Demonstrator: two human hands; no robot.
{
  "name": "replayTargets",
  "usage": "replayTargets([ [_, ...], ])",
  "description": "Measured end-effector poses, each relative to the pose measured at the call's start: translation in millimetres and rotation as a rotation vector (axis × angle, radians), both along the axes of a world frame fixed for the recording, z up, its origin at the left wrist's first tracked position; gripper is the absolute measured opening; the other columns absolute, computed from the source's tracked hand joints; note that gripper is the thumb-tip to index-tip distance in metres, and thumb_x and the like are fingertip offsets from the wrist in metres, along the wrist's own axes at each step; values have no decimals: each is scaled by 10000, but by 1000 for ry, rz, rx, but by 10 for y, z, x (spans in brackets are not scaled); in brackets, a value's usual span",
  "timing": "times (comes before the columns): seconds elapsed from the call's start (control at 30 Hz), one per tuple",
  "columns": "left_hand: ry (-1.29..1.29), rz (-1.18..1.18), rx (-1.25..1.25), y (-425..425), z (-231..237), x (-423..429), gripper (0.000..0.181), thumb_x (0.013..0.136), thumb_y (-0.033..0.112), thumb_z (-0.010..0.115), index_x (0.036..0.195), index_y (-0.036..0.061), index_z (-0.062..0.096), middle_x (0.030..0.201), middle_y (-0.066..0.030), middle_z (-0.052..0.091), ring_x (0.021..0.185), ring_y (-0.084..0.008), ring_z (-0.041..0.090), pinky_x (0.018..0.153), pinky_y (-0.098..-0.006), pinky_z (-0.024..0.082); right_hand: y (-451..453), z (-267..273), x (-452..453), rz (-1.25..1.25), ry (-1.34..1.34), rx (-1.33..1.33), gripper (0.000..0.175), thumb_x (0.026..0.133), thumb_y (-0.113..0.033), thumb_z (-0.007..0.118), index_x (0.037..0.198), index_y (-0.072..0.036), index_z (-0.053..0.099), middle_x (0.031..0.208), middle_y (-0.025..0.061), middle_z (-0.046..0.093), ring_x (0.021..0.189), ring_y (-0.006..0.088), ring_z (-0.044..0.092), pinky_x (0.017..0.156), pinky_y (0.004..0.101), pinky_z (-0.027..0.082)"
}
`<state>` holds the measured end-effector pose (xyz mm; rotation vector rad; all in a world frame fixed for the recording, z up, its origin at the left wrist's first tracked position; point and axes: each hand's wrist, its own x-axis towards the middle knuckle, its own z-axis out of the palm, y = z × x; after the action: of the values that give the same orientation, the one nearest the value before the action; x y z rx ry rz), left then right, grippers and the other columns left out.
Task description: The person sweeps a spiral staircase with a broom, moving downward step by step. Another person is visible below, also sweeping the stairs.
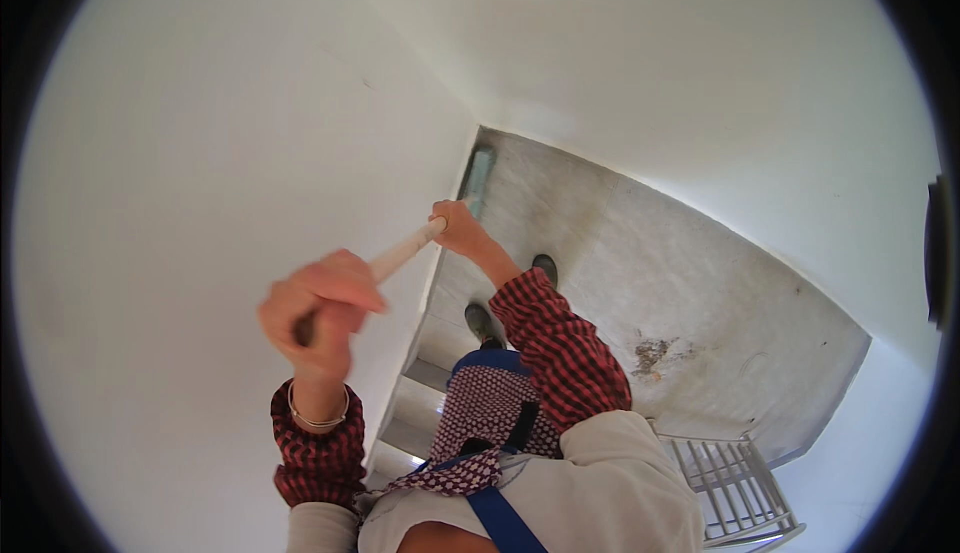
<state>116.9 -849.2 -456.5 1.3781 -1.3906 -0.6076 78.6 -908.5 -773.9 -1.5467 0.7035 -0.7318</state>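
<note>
My left hand (322,313), somewhat blurred, is closed around the upper end of a pale broom handle (409,251). Farther down the same handle, my right hand (461,232) wraps around it. The light teal broom head (481,174) rests on the grey landing floor, close along the foot of the left wall and near the corner. Dark bristles show beside its edge. Part of the head's near end is hidden behind my right hand.
White walls (210,140) meet at the corner ahead. A patch of dark, crumbly dirt (654,354) marks the landing floor (592,230). Steps (424,406) lie below left, beside my body. A metal railing (731,482) stands at lower right. My shoes (478,320) are on the floor.
</note>
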Motion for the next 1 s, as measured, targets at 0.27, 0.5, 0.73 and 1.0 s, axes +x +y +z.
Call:
replayTargets([
  [0.27, 509, 161, -42, 325, -735, 618, 164, 825, -25, 374, 695, -6, 472, 480, -1, 346, 414, -91, 304, 477, -292, 364, 148, -458, -709, 58, 632, -185, 82, 641, -130, 601, 678, -57, 594, 713, 161, 596, 722, 366, 583, 643, 449, 473],
  [0.5, 538, 450, 143, 1260, -555, 823, 177, 871, 10, 388, 701, 35, 429, 514, 1, 353, 461, -114, 346, 532, -297, 368, 800, -215, -469, 28, 649, -294, 110, 636, -159, 623, 722, -93, 605, 780, 107, 603, 808, 299, 576, 626, 445, 477],
  [0.73, 298, 1366, 697, 4416, -897, 996, 253, 830, 180, 560, 677, -20, 535, 702, -164, 597, 748, -270, 584, 824, -383, 454, 2076, -122, 373, 695, 603, -467, 78, 650, -209, 607, 693, -149, 629, 691, 28, 581, 797, 242, 573, 528, 477, 400],
  [1.0, 812, 1113, 1172, 4316, -1368, 813, 459, 886, 405, 439, 1124, 13, 472, 682, -106, 578, 556, -171, 541, 504, -285, 443, 2257, -829, 228, 769, 811, -550, 67, 663, -169, 605, 666, -128, 657, 664, 17, 605, 685, 213, 569, 504, 457, 385],
])
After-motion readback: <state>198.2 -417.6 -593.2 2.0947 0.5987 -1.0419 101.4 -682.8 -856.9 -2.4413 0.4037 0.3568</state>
